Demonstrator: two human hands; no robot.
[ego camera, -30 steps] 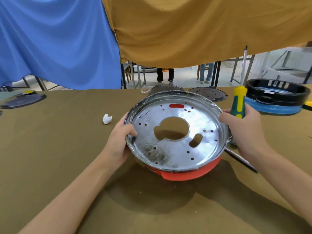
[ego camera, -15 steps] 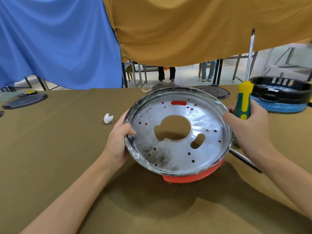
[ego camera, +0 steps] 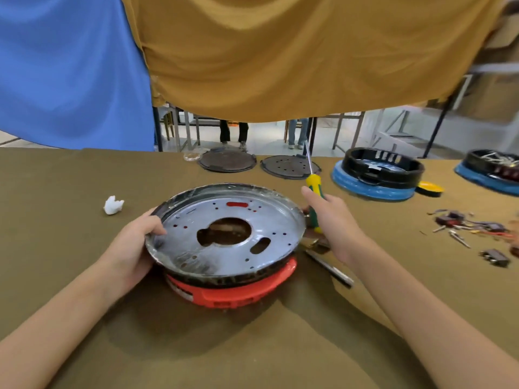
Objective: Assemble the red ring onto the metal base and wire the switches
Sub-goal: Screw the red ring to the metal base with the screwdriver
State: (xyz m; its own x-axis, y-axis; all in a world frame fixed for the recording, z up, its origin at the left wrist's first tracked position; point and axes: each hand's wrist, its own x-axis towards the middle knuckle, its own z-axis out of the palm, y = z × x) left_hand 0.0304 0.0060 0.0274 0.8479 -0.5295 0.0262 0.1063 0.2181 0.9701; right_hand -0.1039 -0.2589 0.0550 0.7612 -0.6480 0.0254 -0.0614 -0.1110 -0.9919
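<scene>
A round metal base point(ego camera: 224, 248) with a central hole and several small holes lies on top of the red ring point(ego camera: 238, 293), which shows under its near edge. My left hand point(ego camera: 134, 248) grips the base's left rim, thumb on the plate. My right hand point(ego camera: 331, 220) holds a green and yellow screwdriver point(ego camera: 314, 186) upright at the base's right rim, its shaft pointing up. A pile of switches and wires point(ego camera: 471, 226) lies on the table to the right.
A white scrap point(ego camera: 113, 205) lies left of the base. Two dark round plates point(ego camera: 227, 161) sit at the table's far edge. Black rings on blue bases point(ego camera: 376, 175) stand at the back right. A metal tool point(ego camera: 328, 266) lies by my right wrist.
The view has swung right and lowered, bringing the switches and a second blue base into sight. The base now sits flatter on the red ring. My right hand moved slightly back with the screwdriver.
</scene>
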